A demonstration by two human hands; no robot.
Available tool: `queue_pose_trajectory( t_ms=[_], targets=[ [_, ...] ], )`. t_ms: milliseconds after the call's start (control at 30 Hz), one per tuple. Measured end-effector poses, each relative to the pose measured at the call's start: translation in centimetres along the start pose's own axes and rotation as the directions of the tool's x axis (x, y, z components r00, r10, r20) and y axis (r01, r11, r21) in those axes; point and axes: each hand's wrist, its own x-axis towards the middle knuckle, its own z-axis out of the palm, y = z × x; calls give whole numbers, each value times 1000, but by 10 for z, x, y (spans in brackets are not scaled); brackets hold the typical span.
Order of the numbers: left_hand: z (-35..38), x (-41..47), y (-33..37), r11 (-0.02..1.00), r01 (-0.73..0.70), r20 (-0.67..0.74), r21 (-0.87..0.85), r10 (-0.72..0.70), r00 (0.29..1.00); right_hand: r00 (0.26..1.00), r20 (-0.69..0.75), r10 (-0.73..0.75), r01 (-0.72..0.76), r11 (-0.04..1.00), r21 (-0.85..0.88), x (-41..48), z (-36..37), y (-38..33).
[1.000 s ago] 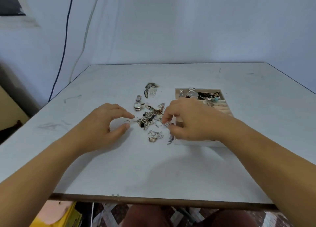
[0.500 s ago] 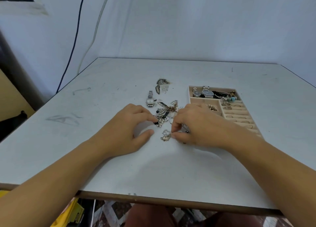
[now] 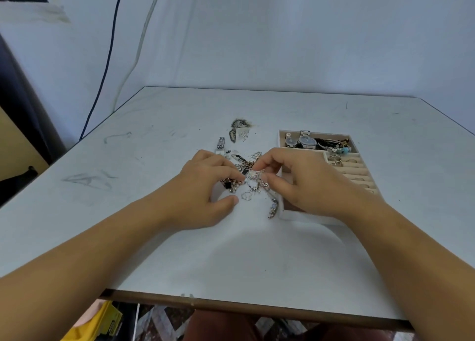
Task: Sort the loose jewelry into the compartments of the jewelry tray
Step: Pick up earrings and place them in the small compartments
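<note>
A tangled pile of loose jewelry (image 3: pixel 250 176) lies on the white table, left of the beige jewelry tray (image 3: pixel 318 216). My left hand (image 3: pixel 205 189) rests on the table with its fingertips pressing on the left side of the pile. My right hand (image 3: pixel 295 181) reaches over the tray's near left corner and pinches a silver chain piece in the pile between thumb and forefinger. The tray's back compartment holds watches (image 3: pixel 300 141) and beaded bracelets (image 3: pixel 336 146); rings (image 3: pixel 336 160) sit in the ridged slots on the right.
A silver watch (image 3: pixel 221 146) and a dark patterned piece (image 3: pixel 237 127) lie on the table behind the pile. A pendant (image 3: pixel 273 208) lies beside the tray's front left corner. The table's front edge (image 3: pixel 231 304) is near my body. Cables hang on the wall at left.
Both hands have closed in on the pile's middle. My left fingers slid right onto the jewelry, and my right hand went from the pile's near edge to pinching a chain higher in it.
</note>
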Motion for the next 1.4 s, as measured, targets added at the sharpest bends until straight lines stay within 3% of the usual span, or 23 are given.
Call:
queue_pose_trajectory(
  t_ms=[267, 400, 600, 700, 867, 1000, 1133, 1200, 1400],
  targets=[
    [4, 11, 11, 989, 23, -35, 143, -18, 999, 985, -172, -8, 21, 997, 73, -1, -13, 9],
    [7, 17, 22, 979, 124, -61, 162, -115, 991, 987, -160, -6, 8, 1000, 15, -3, -17, 15],
    [7, 24, 33, 975, 182, 62, 126, -190, 980, 990, -131, -48, 38, 996, -81, -4, -20, 15],
    [0, 29, 38, 981, 179, 33, 73, -182, 983, 988, -144, -46, 33, 995, -90, -5, -31, 15],
    [-20, 47, 52, 965, 139, -95, -223, -164, 982, 985, -172, -12, -9, 993, -119, -4, -63, 21],
    [-22, 67, 65, 960, 94, -133, -262, -133, 982, 986, -167, 24, -52, 985, -162, -5, -80, 31],
    [-7, 79, 71, 956, 89, -84, -279, -117, 990, 981, -187, 57, -85, 986, -145, -9, -81, 46],
    [3, 82, 71, 960, 100, -63, -261, -121, 991, 980, -191, 60, -87, 987, -136, -12, -78, 54],
    [24, 86, 62, 992, 126, -23, 7, -126, 992, 973, -225, 56, -74, 995, -74, -16, -70, 72]
  ],
)
